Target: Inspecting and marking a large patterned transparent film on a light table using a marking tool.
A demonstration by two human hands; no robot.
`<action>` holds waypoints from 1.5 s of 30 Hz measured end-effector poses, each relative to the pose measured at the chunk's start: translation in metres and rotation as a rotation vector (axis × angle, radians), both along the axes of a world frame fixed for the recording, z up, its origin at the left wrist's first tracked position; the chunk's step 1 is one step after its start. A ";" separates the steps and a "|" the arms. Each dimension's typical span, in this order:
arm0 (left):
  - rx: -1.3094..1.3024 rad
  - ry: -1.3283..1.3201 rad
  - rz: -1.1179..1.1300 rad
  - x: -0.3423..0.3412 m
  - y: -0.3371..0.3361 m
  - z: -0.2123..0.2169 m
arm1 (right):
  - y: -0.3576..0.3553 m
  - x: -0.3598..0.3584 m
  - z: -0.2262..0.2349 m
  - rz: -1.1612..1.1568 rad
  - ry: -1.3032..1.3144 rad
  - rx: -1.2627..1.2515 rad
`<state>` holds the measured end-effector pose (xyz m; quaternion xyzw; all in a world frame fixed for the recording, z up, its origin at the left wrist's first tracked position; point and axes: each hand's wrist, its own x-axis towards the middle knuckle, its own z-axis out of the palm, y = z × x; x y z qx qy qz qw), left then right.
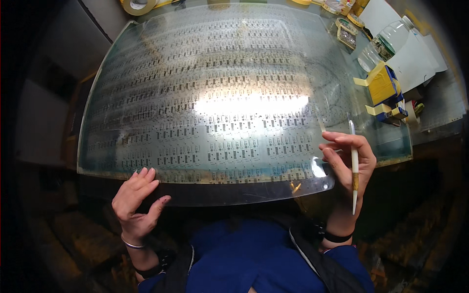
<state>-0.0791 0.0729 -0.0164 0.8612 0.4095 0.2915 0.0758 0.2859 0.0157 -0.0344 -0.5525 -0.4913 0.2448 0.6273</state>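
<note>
One large transparent film sheet (220,97), printed all over with rows of small dark circuit patterns, lies flat on a lit glass table (391,141) and covers most of it. The sheet's near edge overhangs the table's near edge toward the person. A bright band of glare crosses the sheet's middle.

One thin white brush (354,168) with a yellowish band low on its handle stands near-upright at the sheet's near right corner, its tip pointing to the far side.

Right hand (349,163): forearm enters from the lower edge, wrist bearing one dark band. The fingers are curled in a pen-like grasp around the brush, and the fingertips lie over the sheet's right near corner.

Left hand (137,200): forearm enters from the lower left, wrist bearing one thin bracelet. The hand is slack and empty, fingers loosely spread and slightly bent, thumb out to the right. Its fingertips reach the sheet's near left edge; whether they touch it cannot be told.

On the far right of the table: one clear plastic bottle (391,41) lying tilted, one yellow and blue block (386,90) wrapped with strips of pale tape, and white paper (415,58) under the bottle. One roll of masking tape (138,6) sits at the far left edge. The person wears a blue top (244,259).
</note>
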 end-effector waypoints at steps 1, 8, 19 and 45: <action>0.004 0.002 0.000 -0.001 -0.001 0.001 | 0.000 0.000 0.000 0.000 0.001 0.011; -0.051 -0.016 -0.014 -0.006 -0.004 0.000 | 0.000 -0.002 0.000 -0.009 0.004 0.020; -0.012 -0.020 -0.029 -0.009 -0.008 0.003 | 0.001 -0.004 0.002 -0.017 0.009 0.010; -0.065 -0.044 -0.046 -0.014 -0.011 0.000 | 0.003 0.002 0.000 0.013 -0.025 -0.038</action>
